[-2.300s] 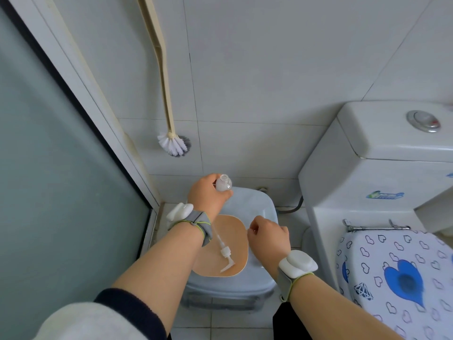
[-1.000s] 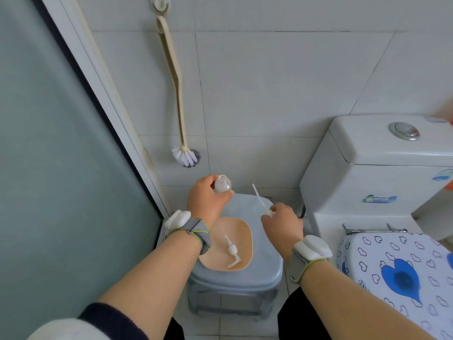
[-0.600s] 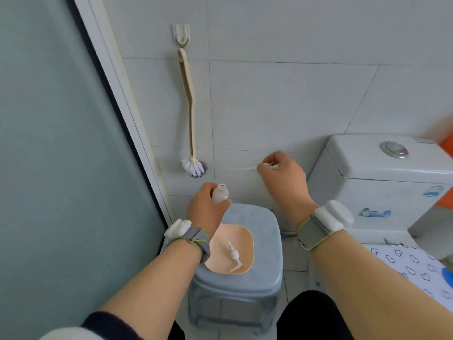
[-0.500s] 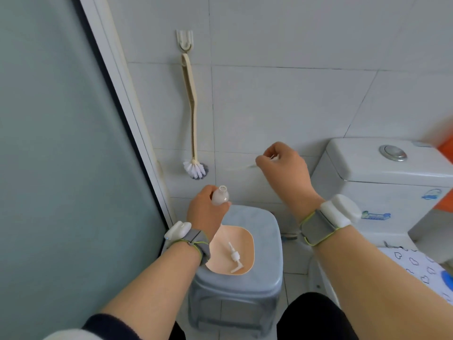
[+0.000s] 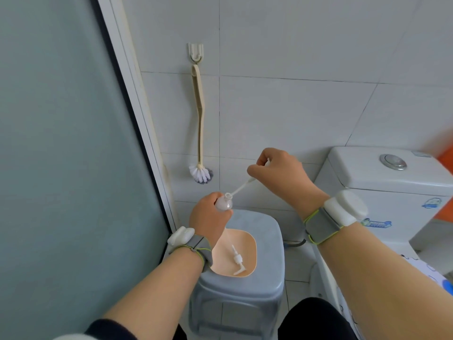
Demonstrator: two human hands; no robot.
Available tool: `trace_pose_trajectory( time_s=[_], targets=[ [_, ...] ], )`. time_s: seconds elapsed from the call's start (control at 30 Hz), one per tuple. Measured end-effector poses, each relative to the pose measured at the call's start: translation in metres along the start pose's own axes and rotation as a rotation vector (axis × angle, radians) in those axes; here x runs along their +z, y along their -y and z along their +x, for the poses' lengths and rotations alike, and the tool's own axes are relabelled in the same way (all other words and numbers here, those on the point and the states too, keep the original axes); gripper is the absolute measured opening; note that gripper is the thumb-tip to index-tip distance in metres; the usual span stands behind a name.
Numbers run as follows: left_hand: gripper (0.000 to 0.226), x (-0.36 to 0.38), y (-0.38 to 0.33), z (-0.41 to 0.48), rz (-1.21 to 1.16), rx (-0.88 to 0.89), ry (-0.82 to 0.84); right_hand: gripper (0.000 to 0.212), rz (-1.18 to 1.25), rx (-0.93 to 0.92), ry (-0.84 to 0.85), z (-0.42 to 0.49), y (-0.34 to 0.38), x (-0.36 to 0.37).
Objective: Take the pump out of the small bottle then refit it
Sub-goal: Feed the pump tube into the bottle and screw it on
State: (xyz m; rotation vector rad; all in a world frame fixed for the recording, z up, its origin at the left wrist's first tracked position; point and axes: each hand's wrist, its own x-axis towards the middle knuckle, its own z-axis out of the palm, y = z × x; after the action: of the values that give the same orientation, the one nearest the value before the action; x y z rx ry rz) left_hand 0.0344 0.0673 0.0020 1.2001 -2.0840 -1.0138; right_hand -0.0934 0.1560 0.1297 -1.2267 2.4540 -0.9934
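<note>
My left hand is wrapped round the small bottle, a clear rounded one, fingers clamped on its body, neck tilted up and to the right. My right hand is up and to the right of it, fingers pinched on the pump; its head is hidden inside my fist, so only the thin white dip tube shows. The tube slants down-left from my right hand and its tip sits right at the bottle mouth; I can't tell if the tip is already inside or just touching the rim. So the pump is out of the bottle, held above it, not screwed on.

Just below my left hand, a second white pump lies loose in a peach dish, nozzle end toward me. The dish sits on a grey-blue plastic stool under both hands.

Both wrists carry grey straps with white pods: left wristband, right wristband.

Above-left of my left hand, a beige toilet brush hangs bristles down from a white wall hook on the tiled wall. Right of my right hand is the white toilet cistern with a chrome flush button on top. Left of my left arm is a frosted glass door.
</note>
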Motion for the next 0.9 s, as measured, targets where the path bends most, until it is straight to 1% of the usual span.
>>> trace_pose_trajectory(
  time_s=[0.13,0.27,0.43,0.63,0.77,0.9],
  targets=[
    [0.027,0.002,-0.006,-0.002,0.017,0.004,0.010,0.013,-0.059,-0.006,0.082,0.002,-0.002,0.005],
    [0.032,0.003,-0.011,-0.006,0.012,0.018,0.039,0.014,-0.108,-0.059,0.184,0.001,-0.008,0.012],
    [0.028,0.003,-0.015,-0.009,0.021,0.034,0.090,0.019,-0.181,-0.112,0.286,-0.002,-0.015,0.018],
    [0.021,0.003,-0.021,-0.013,0.054,0.072,0.143,0.017,-0.221,-0.126,0.307,-0.004,-0.016,0.016],
    [0.026,0.004,-0.024,-0.013,0.047,0.064,0.129,0.021,-0.257,-0.130,0.341,-0.002,-0.015,0.014],
    [0.029,0.006,-0.023,-0.014,0.033,0.076,0.148,0.023,-0.315,-0.136,0.368,0.002,-0.014,0.014]
  ],
)
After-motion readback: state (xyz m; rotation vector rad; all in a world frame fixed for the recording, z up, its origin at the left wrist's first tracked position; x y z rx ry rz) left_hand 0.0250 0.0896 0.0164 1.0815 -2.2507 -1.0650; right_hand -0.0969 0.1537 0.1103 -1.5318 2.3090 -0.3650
